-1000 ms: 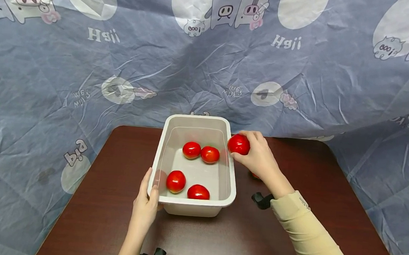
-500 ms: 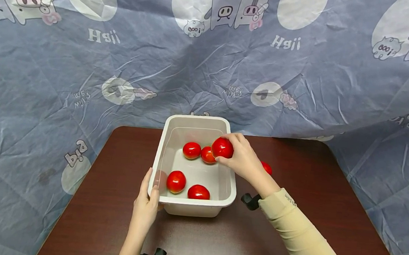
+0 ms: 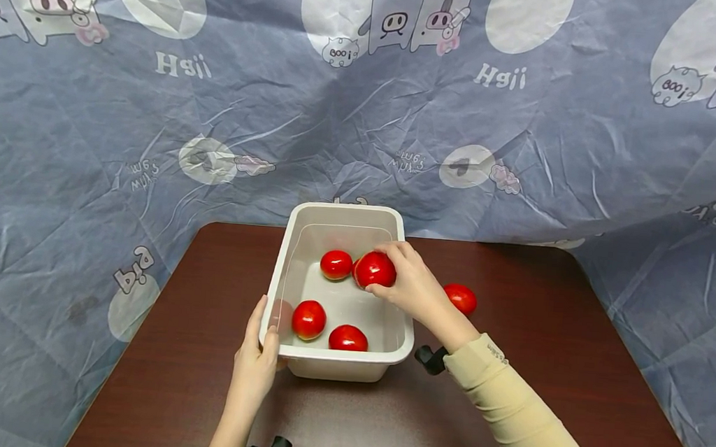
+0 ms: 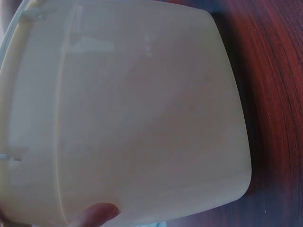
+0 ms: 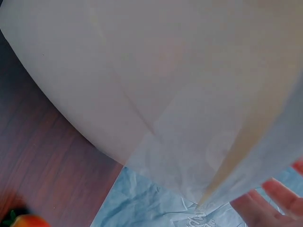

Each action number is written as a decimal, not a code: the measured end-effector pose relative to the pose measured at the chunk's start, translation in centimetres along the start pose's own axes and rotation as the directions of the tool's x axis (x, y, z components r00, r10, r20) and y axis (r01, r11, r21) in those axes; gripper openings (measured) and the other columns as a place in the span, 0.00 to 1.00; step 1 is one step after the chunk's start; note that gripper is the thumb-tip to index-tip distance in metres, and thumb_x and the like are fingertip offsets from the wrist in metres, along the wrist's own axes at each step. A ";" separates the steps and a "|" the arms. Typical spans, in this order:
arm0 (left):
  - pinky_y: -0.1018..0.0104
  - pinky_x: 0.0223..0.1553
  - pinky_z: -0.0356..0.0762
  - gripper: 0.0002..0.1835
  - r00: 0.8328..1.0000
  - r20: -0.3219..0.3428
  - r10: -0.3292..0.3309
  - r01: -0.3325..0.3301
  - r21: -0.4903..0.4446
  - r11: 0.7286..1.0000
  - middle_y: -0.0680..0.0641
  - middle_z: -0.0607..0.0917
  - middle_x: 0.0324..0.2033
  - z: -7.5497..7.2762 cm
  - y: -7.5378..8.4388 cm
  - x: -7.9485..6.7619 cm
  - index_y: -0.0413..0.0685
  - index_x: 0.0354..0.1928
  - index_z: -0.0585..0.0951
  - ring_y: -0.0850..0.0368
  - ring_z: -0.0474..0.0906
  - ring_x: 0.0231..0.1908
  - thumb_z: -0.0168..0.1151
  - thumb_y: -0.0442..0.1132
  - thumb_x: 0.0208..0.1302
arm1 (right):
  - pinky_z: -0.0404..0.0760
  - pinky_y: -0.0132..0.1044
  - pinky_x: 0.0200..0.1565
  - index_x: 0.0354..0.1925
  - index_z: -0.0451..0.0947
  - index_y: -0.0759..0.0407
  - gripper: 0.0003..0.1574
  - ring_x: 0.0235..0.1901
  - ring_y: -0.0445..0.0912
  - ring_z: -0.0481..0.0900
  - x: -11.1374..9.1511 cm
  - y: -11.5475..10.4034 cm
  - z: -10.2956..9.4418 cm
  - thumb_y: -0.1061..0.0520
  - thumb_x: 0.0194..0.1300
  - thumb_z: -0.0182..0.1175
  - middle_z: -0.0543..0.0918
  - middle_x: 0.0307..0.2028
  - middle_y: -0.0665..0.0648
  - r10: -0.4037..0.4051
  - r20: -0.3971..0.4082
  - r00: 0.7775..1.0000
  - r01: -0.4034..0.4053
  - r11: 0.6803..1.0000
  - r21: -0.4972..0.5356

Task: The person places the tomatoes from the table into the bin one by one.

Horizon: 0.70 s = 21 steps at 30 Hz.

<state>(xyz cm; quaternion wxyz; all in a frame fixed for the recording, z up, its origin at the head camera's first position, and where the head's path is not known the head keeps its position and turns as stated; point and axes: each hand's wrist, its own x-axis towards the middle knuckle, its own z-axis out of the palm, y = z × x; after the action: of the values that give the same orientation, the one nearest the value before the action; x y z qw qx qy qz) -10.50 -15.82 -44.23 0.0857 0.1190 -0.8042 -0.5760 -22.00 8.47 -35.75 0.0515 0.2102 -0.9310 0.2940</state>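
A white plastic bin (image 3: 336, 370) stands on the table with several red tomatoes in it, among them one at the front left (image 3: 309, 320) and one at the back (image 3: 336, 265). My right hand (image 3: 413, 280) reaches over the bin's right rim and grips a tomato (image 3: 376, 270), which partly covers another tomato behind it. My left hand (image 3: 257, 359) holds the bin's front left corner, thumb over the rim. In the left wrist view a fingertip (image 4: 102, 213) lies against the bin's outer wall (image 4: 151, 109). The right wrist view shows fingers (image 5: 265, 203) beyond the rim, their tomato hidden.
One more tomato (image 3: 460, 299) lies on the brown table (image 3: 515, 306) right of the bin, beside my right forearm. A blue patterned cloth (image 3: 342, 110) hangs behind the table's back edge.
My right hand has carried its tomato leftward from the right rim to over the bin's inside and lower. The tomato on the table has come into view. The left hand stays put.
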 end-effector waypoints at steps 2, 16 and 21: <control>0.54 0.33 0.87 0.31 1.000 0.000 -0.002 0.002 -0.001 1.000 0.36 0.69 0.68 0.0 0.0 0.0 0.64 0.76 0.58 0.34 0.81 0.49 0.44 0.38 0.73 | 0.80 0.53 0.55 0.62 0.72 0.58 0.38 0.56 0.58 0.73 -0.1 0.1 0.0 0.55 0.54 0.73 0.73 0.59 0.62 -0.005 0.004 1.000 0.005 1.000 0.001; 0.53 0.34 0.87 0.30 1.000 -0.004 -0.003 0.003 0.015 1.000 0.36 0.67 0.69 -0.1 0.3 0.1 0.62 0.76 0.57 0.33 0.80 0.50 0.43 0.39 0.74 | 0.85 0.48 0.49 0.54 0.79 0.60 0.25 0.49 0.55 0.80 -0.6 2.7 -0.8 0.57 0.58 0.71 0.79 0.54 0.60 -0.070 -0.137 0.988 0.079 0.995 0.066; 0.54 0.33 0.87 0.30 1.000 -0.005 -0.006 0.006 0.029 1.000 0.36 0.67 0.69 0.0 0.4 0.0 0.61 0.76 0.57 0.35 0.81 0.48 0.44 0.39 0.74 | 0.85 0.48 0.47 0.52 0.80 0.61 0.19 0.46 0.54 0.83 -0.8 5.1 -1.3 0.57 0.62 0.65 0.80 0.52 0.60 0.005 -0.204 0.979 0.009 0.998 0.068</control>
<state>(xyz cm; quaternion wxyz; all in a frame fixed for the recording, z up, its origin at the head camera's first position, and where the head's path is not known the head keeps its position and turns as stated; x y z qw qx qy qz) -10.55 -15.69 -43.87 0.0842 0.1238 -0.8118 -0.5644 -23.47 13.29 -37.55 0.1396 0.1816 -0.9099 0.3457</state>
